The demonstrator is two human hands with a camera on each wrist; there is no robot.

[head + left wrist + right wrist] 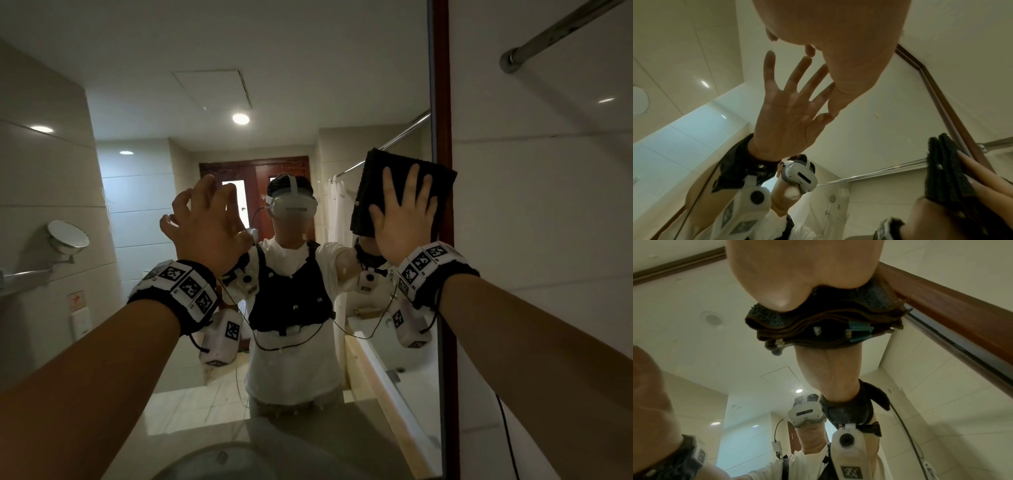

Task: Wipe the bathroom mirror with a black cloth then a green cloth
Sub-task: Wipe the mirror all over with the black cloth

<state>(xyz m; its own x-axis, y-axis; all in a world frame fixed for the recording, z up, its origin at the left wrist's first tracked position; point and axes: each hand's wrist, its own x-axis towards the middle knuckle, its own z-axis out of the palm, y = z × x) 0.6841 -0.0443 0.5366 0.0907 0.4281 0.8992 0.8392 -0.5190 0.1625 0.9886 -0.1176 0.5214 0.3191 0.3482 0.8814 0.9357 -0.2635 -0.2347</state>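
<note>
The bathroom mirror [308,85] fills the head view, edged on the right by a brown wooden frame [442,102]. A folded black cloth [373,185] lies flat on the glass against that frame. My right hand [404,219] presses it there with straight, spread fingers. The right wrist view shows my palm [797,272] on the cloth [824,324], which carries a small teal tag. My left hand [205,226] is raised further left with fingers spread and empty; its fingertips [809,50] meet their reflection on the glass. No green cloth is in view.
A counter [308,431] and a round basin [222,459] lie below the mirror. A tiled wall [548,205] with a chrome rail [565,31] stands right of the frame. A round swivel mirror [68,234] sits at the left. A black cable [507,428] hangs lower right.
</note>
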